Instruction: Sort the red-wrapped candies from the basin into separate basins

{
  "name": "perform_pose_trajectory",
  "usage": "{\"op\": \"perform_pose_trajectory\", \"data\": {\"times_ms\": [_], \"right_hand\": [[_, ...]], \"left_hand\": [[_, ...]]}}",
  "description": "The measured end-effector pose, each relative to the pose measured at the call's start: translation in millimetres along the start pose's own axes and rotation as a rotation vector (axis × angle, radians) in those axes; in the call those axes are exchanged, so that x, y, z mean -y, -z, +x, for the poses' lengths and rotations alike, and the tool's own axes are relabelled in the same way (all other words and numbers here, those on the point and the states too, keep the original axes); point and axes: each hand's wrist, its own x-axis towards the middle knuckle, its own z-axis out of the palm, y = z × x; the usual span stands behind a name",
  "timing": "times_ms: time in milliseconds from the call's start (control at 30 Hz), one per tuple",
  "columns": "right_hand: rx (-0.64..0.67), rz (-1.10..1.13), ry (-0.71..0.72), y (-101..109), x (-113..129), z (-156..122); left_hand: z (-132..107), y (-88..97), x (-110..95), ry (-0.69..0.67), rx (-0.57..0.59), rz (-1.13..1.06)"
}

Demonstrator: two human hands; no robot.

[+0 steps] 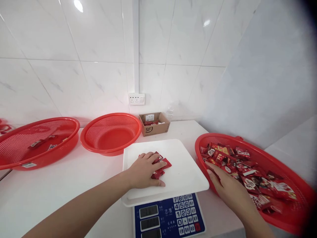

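Small red shiny snack packets point(162, 164) lie in a little heap on the white plastic tray point(183, 172) of the scale, near the tray's left side. The left hand point(145, 170) lies flat on top of the heap. Its fingers point(155, 164) are spread a little and press down on the packets, with the thumb along the near side of the heap. Some packets stick out past the fingertips on the right. The hand covers the packets more than it grips them.

The white tray sits on a blue electronic scale with number keys point(169, 216), at the front edge of the white desk point(49, 191).

The right hand point(229, 188) reaches into the big red plastic mesh basket point(292, 211) at the right edge of the desk. This basket is full of more red snack packets point(247, 172). The fingers lie loose and nearly straight on the packets by the basket's near rim. I cannot tell if they hold one.

Behind the tray, near the wall, stands a small brown cardboard box point(155, 124) with a few red packets inside. To its left sits a round red plastic mesh bowl point(111, 134). At the left edge of the desk is another wide red mesh basket point(37, 142) with just a few packets in it. A white wall socket point(136, 99) is on the tiled wall above the box.
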Motion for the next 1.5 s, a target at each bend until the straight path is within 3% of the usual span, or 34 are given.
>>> {"op": "perform_pose_trajectory", "data": {"times_ms": [167,233,467,567,800,1067,1233,1367,1500], "right_hand": [[-0.157,0.095,0.134,3,11,3],[-0.146,0.171,0.229,6,27,3],[0.378,0.250,0.525,1,100,1],[0.456,0.241,0.579,-3,119,3],[0.289,0.197,0.685,-9,137,6],[0.226,0.414,0.581,-20,137,9],[0.220,0.603,0.465,-21,143,11],[0.228,0.747,0.374,-12,149,14],[0.174,0.790,0.297,-7,151,18]], "left_hand": [[6,-2.1,-1,-0.009,-0.069,-0.021],[5,-1.3,0,-0.005,-0.060,-0.077],[-11,15.0,12,0.053,0.112,-0.133],[-18,21.3,15,0.125,0.166,-0.070],[-17,19.8,7,0.155,0.036,0.065],[-12,16.0,-2,0.280,-0.034,-0.100],[-9,19.4,-6,0.340,-0.142,-0.374],[-6,21.1,-12,0.510,-0.168,-0.889],[-3,15.0,-15,0.598,-0.230,-1.397]]}}
